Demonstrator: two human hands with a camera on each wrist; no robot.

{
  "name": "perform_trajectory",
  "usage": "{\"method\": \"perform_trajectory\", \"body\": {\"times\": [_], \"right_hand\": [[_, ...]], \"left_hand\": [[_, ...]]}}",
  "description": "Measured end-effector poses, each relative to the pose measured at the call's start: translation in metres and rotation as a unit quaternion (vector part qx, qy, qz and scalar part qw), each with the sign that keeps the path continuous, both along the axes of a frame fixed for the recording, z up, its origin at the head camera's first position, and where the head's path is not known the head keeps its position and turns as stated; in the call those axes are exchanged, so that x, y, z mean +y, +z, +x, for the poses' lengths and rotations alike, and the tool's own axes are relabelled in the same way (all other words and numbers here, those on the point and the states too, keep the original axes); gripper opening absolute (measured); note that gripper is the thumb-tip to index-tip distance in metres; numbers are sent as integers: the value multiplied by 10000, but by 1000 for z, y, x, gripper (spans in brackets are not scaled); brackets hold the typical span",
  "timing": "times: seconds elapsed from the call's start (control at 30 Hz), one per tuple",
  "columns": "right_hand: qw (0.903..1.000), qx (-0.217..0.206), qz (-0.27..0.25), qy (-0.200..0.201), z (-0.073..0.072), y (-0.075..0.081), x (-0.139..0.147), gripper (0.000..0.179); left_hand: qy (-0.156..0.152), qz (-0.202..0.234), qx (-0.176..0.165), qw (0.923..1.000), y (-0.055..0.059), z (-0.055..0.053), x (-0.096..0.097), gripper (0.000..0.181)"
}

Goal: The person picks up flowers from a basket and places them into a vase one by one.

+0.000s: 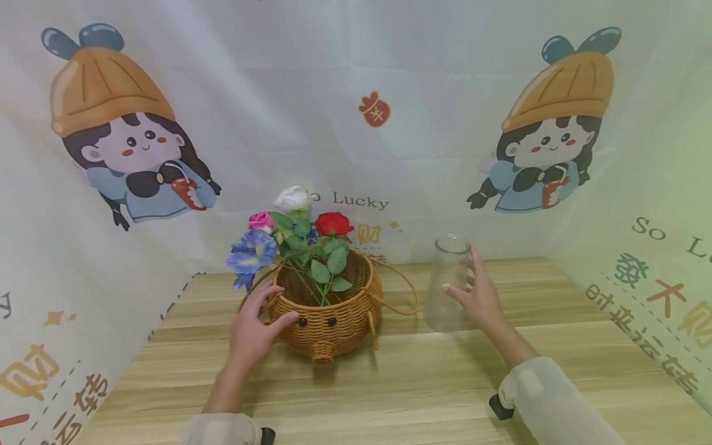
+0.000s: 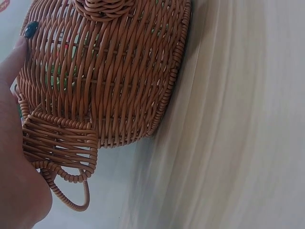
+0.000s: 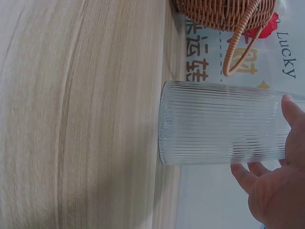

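Observation:
A round wicker basket (image 1: 328,334) with black bead eyes and a snout stands on the table, holding artificial flowers (image 1: 334,224) in red, white, pink and blue. My left hand (image 1: 253,324) holds the basket's left side near the rim, its thumb beside one eye; in the left wrist view, the thumb (image 2: 12,62) lies against the weave and the other fingers are out of sight. To the right stands a clear ribbed glass vase (image 3: 214,124), upright. My right hand (image 1: 479,293) grips it near the top, thumb in front and fingers along the far side.
A looped wicker handle (image 1: 408,293) sticks out from the basket towards the vase. Printed cloth (image 1: 345,148) hangs behind and along both sides of the wooden table (image 1: 389,395).

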State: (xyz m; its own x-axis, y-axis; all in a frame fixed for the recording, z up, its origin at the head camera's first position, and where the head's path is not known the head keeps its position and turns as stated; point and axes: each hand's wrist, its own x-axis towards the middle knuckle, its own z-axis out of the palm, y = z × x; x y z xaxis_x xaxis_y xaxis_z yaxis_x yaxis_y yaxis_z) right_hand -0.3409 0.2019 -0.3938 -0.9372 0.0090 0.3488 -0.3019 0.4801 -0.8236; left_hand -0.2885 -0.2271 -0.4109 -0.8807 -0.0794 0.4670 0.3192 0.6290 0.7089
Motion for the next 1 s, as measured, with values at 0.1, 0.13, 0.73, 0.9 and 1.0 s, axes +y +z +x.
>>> {"method": "perform_trajectory", "body": {"times": [0.1,0.13,0.73,0.9,1.0], "right_hand": [[10000,3,15,1,0,1,0,107],[10000,9,17,4,-1,1,0,107],[9999,123,77,23,-2,-1,0,106],[9998,160,121,-11,0,-1,1,105],[9998,162,101,-17,0,-2,1,105]], "left_hand": [[43,16,-2,10000,0,0,4,61],[48,23,4,10000,0,0,5,60],[-69,-78,-148,9998,6,-2,18,60],[-234,-243,-392,9987,16,-2,17,58],[-258,-374,-536,9975,23,-3,15,57]]}}
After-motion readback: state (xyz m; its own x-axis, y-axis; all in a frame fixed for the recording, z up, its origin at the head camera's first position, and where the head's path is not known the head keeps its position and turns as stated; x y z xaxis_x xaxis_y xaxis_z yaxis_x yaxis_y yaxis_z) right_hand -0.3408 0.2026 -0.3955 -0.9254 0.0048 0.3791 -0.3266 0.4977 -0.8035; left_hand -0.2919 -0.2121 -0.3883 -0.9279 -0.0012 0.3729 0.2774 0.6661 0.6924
